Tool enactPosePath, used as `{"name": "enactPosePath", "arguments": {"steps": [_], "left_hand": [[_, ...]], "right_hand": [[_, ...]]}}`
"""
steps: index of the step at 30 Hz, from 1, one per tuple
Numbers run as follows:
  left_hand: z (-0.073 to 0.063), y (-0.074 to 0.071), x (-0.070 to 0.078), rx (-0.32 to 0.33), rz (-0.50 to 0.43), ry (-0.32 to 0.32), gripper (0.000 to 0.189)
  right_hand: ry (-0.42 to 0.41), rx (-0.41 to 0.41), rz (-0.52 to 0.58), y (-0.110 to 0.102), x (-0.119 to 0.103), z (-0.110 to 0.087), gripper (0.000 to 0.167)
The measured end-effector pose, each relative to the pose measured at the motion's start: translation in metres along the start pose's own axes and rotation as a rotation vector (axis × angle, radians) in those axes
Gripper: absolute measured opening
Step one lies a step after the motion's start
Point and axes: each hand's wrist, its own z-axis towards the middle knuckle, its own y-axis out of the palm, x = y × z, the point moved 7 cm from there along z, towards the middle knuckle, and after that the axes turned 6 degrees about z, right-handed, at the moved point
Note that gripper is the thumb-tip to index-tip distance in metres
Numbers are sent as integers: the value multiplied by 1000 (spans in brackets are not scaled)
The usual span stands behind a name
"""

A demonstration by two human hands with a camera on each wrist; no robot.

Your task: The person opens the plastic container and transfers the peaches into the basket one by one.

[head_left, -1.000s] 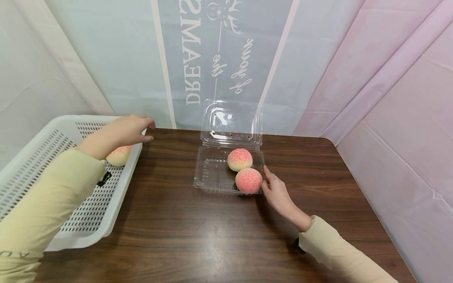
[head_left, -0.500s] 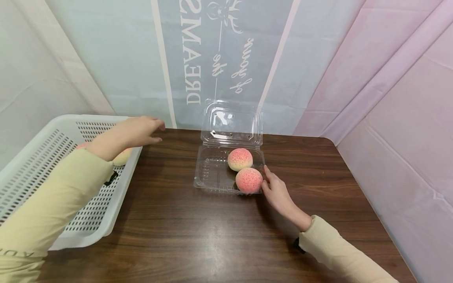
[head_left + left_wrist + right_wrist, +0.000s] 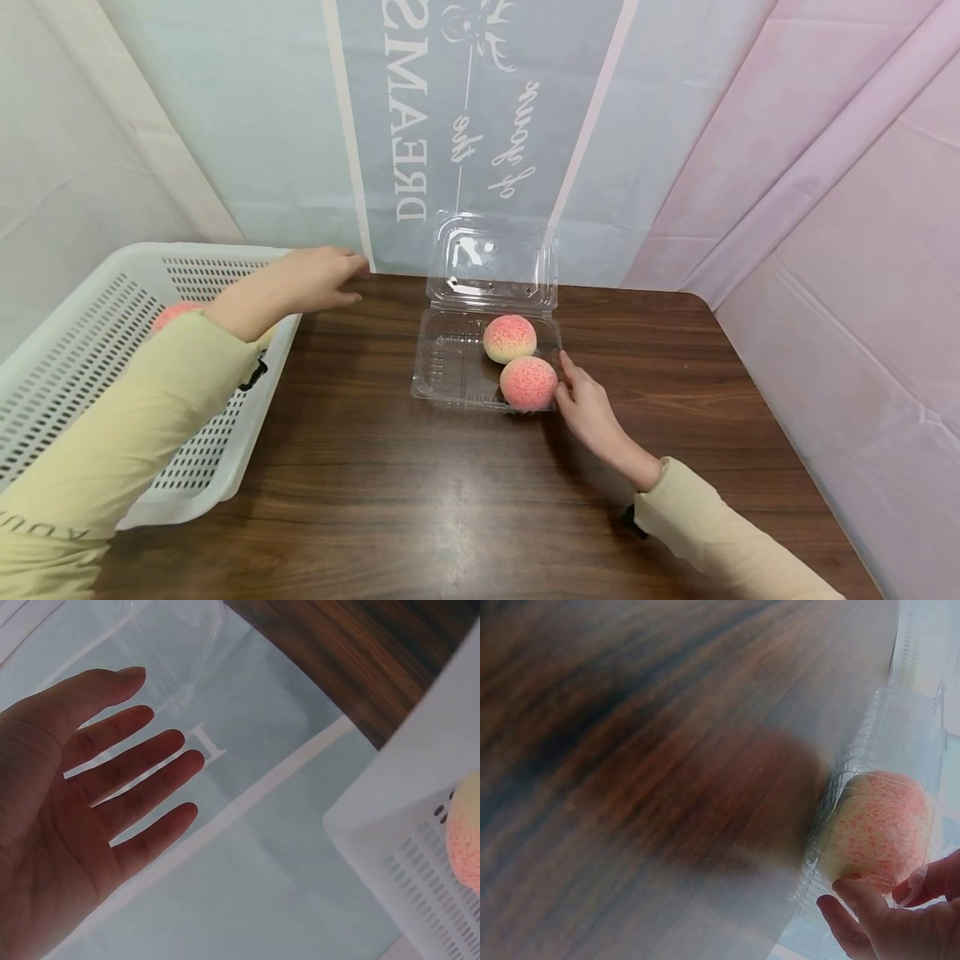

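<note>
My left hand (image 3: 311, 279) reaches out over the right rim of the white basket, palm bare and fingers loosely extended in the left wrist view. My right hand (image 3: 588, 408) holds the right side of a clear plastic clamshell box (image 3: 450, 358), thumb and fingers at its rim. The box's lid (image 3: 491, 258) stands raised at the back. Two pink-and-cream peaches lie in the box's right half: a rear peach (image 3: 510, 337) and a front peach (image 3: 528, 383), close to my right fingers. The box's left half holds nothing.
A white perforated basket (image 3: 258, 433) stands at the left, with a pink peach (image 3: 176, 313) and a peach (image 3: 466, 832) mostly hidden by my left arm. The brown wooden table (image 3: 375, 500) meets a pale printed cloth (image 3: 300, 150) at the back.
My left hand has moved right, from above the basket past its rim, uncovering a pink peach and covering most of another. My right hand and the box have stayed put.
</note>
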Motion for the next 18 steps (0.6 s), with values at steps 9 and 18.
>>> {"name": "enactPosePath", "arguments": {"steps": [9,18], "left_hand": [[5,-1,6,7,10,18,26],[10,-1,13,7,10,30,29]], "right_hand": [[-11,8,-3,0,0,0,50],[-7,3,0,0,0,0,50]]}}
